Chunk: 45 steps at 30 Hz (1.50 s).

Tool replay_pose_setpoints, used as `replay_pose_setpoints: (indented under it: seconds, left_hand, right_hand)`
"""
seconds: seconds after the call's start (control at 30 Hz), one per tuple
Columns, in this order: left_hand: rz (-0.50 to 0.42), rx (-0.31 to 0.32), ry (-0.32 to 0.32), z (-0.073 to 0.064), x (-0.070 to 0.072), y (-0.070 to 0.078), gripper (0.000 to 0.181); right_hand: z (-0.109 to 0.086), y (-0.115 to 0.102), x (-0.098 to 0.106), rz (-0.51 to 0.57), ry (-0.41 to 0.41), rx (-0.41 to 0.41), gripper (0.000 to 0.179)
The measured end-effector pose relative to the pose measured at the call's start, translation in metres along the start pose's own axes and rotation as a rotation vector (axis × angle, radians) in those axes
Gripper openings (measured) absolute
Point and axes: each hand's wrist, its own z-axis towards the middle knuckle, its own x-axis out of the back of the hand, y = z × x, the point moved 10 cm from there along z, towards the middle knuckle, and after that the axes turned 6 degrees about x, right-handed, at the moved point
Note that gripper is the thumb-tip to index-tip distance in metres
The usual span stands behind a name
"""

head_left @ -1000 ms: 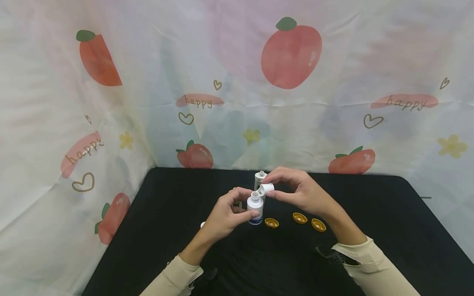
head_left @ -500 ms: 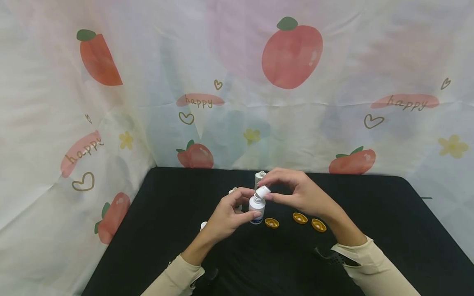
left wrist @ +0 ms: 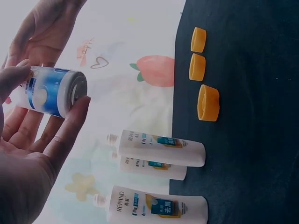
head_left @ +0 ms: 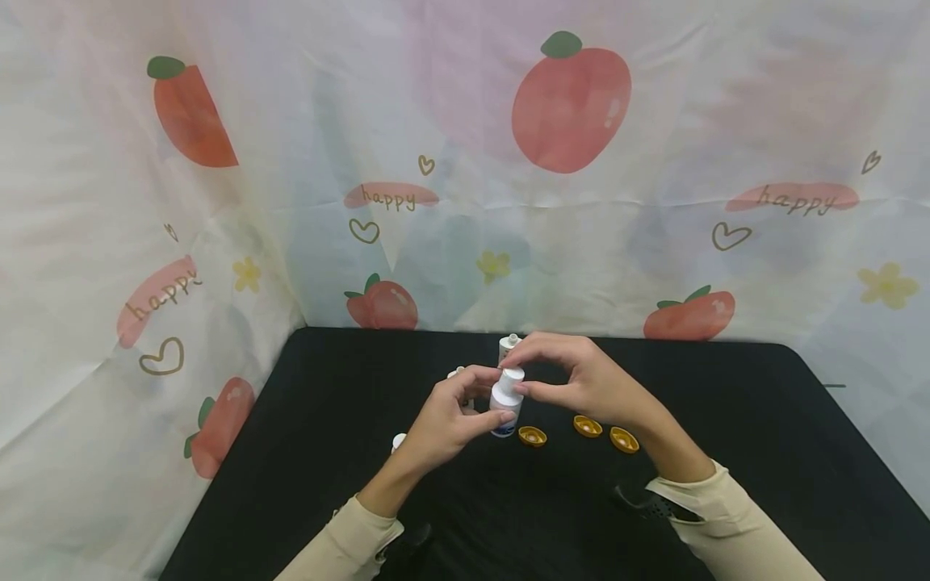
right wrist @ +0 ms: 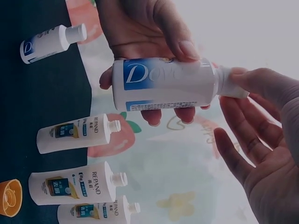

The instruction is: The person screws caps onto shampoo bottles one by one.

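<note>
My left hand grips a small white and blue Dove bottle around its body, held up over the table. At the bottle's neck, my right hand pinches a white cap between thumb and fingers. The cap sits over the bottle's mouth; how far it is screwed down I cannot tell. Seen from the left wrist, the bottle's base faces the camera, with the left fingers wrapped about it. Both hands are close together, nearly touching at the bottle top.
Three uncapped white REPAND bottles stand behind the hands, partly hidden in the head view. Three orange caps lie on the black table to the right. Another Dove bottle, capped, stands left, mostly behind the left forearm.
My right hand has brought the white cap left and down from beside the bottle's open mouth, tilted, then upright onto the neck. The left hand has kept its grip, barely shifting.
</note>
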Motion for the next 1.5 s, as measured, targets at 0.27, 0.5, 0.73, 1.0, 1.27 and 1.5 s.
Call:
replay_pose_setpoints:
  seconds: [0.27, 0.5, 0.73, 1.0, 1.27, 1.5]
  left_hand:
    - [0.026, 0.039, 0.002, 0.001, 0.0, -0.004, 0.044]
    - [0.03, 0.076, -0.031, 0.003, -0.002, -0.008, 0.04]
    - [0.028, 0.119, -0.074, 0.004, -0.005, -0.012, 0.042]
    - [-0.006, 0.113, -0.067, 0.003, -0.002, -0.01, 0.04]
    - [-0.054, 0.126, -0.052, 0.002, -0.001, -0.012, 0.04]
    - [-0.051, 0.129, -0.045, 0.002, 0.0, -0.012, 0.037]
  right_hand:
    - [0.001, -0.004, -0.001, -0.039, 0.011, 0.063, 0.036]
    - [-0.001, -0.002, -0.002, -0.078, -0.042, 0.055, 0.033]
    - [-0.001, -0.005, -0.002, -0.064, -0.052, 0.121, 0.035]
    - [-0.007, 0.022, -0.009, 0.129, 0.033, -0.042, 0.037]
    - [-0.011, 0.031, -0.01, 0.239, 0.102, -0.14, 0.034]
    - [-0.007, 0.024, -0.008, 0.207, 0.086, -0.102, 0.036]
